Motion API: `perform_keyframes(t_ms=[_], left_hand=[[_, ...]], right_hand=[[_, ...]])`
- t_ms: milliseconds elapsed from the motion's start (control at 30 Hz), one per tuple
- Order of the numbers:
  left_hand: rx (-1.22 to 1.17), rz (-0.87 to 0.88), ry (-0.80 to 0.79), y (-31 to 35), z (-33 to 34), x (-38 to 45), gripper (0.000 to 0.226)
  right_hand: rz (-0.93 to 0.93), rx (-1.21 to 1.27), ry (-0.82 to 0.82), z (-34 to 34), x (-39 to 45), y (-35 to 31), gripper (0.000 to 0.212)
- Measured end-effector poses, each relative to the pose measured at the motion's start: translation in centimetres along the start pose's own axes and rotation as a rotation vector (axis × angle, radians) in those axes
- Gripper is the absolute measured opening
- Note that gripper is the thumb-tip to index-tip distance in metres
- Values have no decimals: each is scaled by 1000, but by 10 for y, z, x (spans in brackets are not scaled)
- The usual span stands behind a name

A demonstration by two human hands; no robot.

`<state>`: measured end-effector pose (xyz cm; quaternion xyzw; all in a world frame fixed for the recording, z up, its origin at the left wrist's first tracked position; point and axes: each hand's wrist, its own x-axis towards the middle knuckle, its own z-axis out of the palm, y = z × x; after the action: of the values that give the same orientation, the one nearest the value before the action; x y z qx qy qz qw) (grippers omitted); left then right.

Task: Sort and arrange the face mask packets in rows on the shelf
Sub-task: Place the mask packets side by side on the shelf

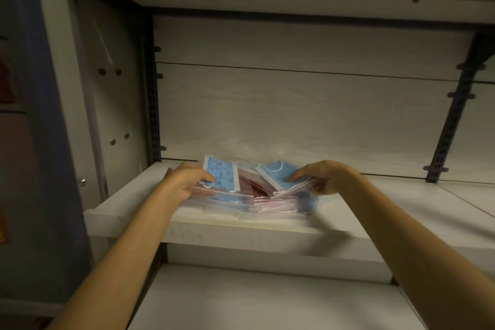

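- Blue mask packet [220, 173] is pinched at its near left corner by the left hand [184, 182], thumb on top and fingers curled beneath.
- Right hand [322, 178] grips a second blue packet [280, 178] by its right edge, thumb over it, tilting it up toward the left.
- Both packets sit atop a loose pile of packets [254, 203], blue and reddish, lying between the hands.
- Pale wooden shelf [134, 195] carries the pile near its front left edge.
- Dark metal brackets [452, 126] flank the back panel.
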<state>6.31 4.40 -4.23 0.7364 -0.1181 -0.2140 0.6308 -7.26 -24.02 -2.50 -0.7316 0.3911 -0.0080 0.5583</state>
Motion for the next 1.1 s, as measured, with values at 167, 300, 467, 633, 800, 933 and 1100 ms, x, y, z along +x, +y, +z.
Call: perform_keyframes(t_ms=[167, 300, 467, 633, 800, 933, 1100], left_hand=[[-63, 6, -86, -2, -4, 2, 38], [-133, 38, -158, -4, -4, -5, 41], [-239, 60, -231, -2, 3, -25, 35], [-254, 101, -309, -8, 26, -48, 32], [-232, 137, -354, -21, 66, -73, 32], [-243, 143, -368, -30, 117, -108, 31], [-216, 202, -388, -45, 193, -163, 34]], right_hand=[[-3, 141, -21, 0, -6, 11, 35], [-138, 166, -5, 3, -15, 22, 33], [-354, 337, -50, -3, -54, 46, 25], [-407, 475, -34, -16, -94, 80, 19], [-439, 482, 46, -47, -126, 129, 20], [-438, 496, 72, -83, -148, 172, 21], [-459, 475, 77, -145, -185, 230, 38]])
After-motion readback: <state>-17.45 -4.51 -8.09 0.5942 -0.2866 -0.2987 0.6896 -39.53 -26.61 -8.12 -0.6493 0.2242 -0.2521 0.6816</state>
